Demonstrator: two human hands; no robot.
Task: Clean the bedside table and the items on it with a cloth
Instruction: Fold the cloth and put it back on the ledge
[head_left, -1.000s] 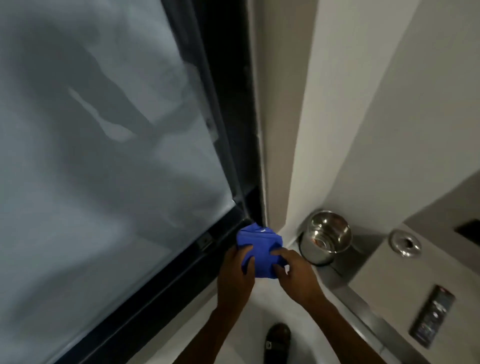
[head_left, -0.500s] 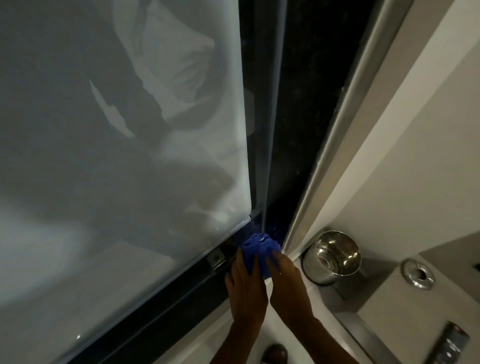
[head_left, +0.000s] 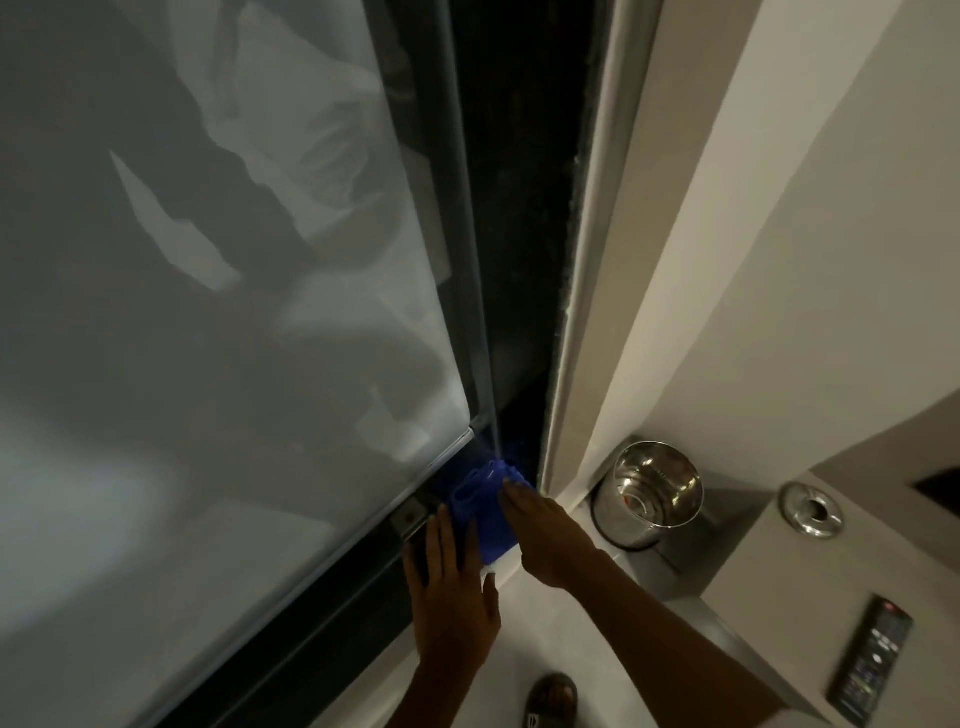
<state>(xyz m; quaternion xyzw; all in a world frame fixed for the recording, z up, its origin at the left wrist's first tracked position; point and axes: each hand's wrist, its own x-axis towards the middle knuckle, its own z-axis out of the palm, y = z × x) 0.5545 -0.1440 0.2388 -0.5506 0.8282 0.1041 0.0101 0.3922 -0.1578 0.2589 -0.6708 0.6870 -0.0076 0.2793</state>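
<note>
Two hands, one cloth, catalogued as follows. Item one: our blue cloth (head_left: 480, 512), bunched and pressed into the dark sill corner where the frosted glass panel (head_left: 208, 312) meets the black frame, well apart from the bench. Item two: our left hand (head_left: 452, 597), fingers spread flat and apart, lying on the sill with its fingertips at the cloth's lower edge; nothing clamped. Item three: our right hand (head_left: 545, 530), fingers laid over the cloth's right side, pressing rather than pinching; whether the thumb closes beneath we cannot tell. Item four: a steel bin (head_left: 649, 493) on the floor just beside the wall corner. Item five: the bench (head_left: 779, 571) at right, carrying a round metal ashtray (head_left: 810, 509) and a remote (head_left: 872, 654) near its front edge. Item six: a sandalled foot (head_left: 553, 699) below.

Risks, as we judge them: the cloth may slip from a pressing hold and drop toward the bin; carried grime could smear the bench; a hasty wipe could push the remote off the edge.
</note>
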